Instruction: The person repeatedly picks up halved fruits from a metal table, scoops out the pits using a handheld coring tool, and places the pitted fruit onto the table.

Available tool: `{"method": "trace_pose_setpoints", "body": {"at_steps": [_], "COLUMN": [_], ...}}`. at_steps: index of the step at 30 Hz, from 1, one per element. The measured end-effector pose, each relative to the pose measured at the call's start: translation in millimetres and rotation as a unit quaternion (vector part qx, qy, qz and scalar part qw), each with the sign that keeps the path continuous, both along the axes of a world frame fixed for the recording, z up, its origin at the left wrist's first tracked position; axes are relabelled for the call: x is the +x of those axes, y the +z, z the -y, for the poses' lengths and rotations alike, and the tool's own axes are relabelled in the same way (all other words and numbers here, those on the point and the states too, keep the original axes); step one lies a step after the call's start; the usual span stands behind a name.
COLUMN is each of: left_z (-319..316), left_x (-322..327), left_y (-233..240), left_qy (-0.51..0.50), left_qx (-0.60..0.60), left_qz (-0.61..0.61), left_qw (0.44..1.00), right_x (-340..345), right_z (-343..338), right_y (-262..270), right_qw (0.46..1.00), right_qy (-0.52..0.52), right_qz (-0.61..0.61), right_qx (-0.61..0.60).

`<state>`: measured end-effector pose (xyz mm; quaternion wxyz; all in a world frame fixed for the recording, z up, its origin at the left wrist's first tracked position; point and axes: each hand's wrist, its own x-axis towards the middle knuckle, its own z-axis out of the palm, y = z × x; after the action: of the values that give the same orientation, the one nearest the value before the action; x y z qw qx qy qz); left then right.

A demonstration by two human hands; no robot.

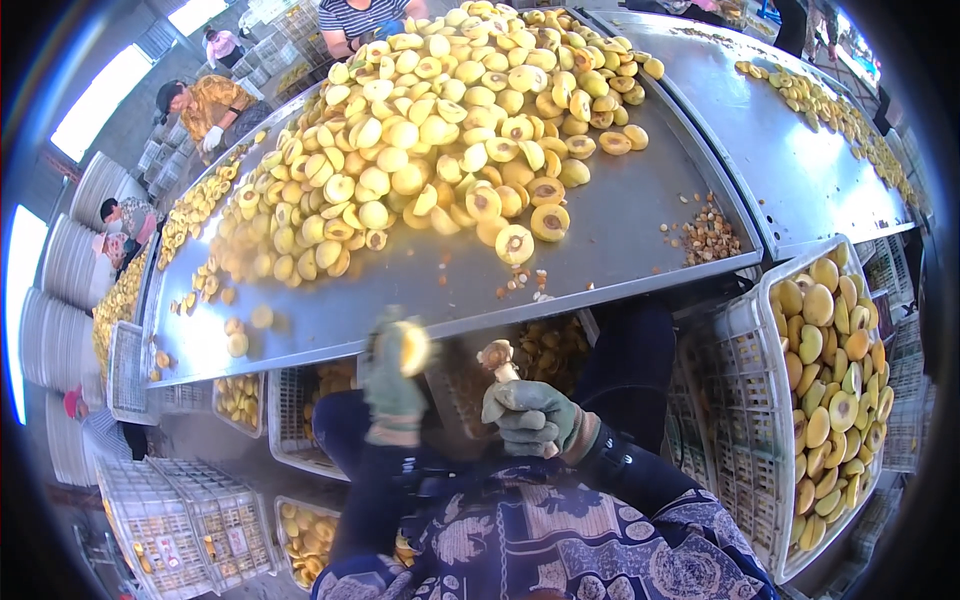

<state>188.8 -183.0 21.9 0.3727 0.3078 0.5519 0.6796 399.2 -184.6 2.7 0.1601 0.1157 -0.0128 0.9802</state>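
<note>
My left hand point(396, 382), in a grey-green glove and blurred by motion, holds a yellow halved fruit point(414, 349) at the near edge of the metal table point(420, 300). To its right, my right hand point(529, 414), gloved alike, is closed around the light handle of a small tool point(497, 356) whose brownish head points up; its exact kind cannot be told. Beyond both hands a large heap of halved yellow fruits point(420, 142), some showing brown centres, covers much of the table. Small loose kernels or pits point(709, 232) lie at the table's right corner, a few more near its front edge.
A plastic crate of fruit halves point(832, 405) stands at my right. More crates point(187, 525) are at the lower left and under the table. A second metal table point(795, 150) adjoins at the right. One worker point(360, 22) is across the table, several others at the left.
</note>
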Motion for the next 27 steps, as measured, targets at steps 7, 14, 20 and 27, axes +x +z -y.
{"method": "trace_pose_setpoints", "body": {"at_steps": [7,14,20,27], "left_z": [27.1,-115.6,-184.3,-183.9], "left_x": [-165.5,-10.6,65.8,88.5], "left_y": [32.7,24.9,0.2,-10.5], "left_qy": [0.101,-0.192,-0.255,-0.359], "left_qx": [-0.366,-0.165,-0.223,-0.246], "left_qz": [-0.679,-0.473,-0.504,-0.623], "left_qw": [0.629,0.844,0.794,0.650], "right_x": [0.6,8.1,18.6,21.5], "right_z": [-36.6,-30.7,-28.8,-30.7], "right_y": [-27.5,-71.4,-20.6,-11.7], "right_qw": [0.931,0.803,0.817,0.858], "right_qy": [0.002,-0.090,-0.013,-0.030], "right_qz": [0.345,0.551,0.557,0.510], "right_qx": [-0.119,0.210,0.145,0.061]}}
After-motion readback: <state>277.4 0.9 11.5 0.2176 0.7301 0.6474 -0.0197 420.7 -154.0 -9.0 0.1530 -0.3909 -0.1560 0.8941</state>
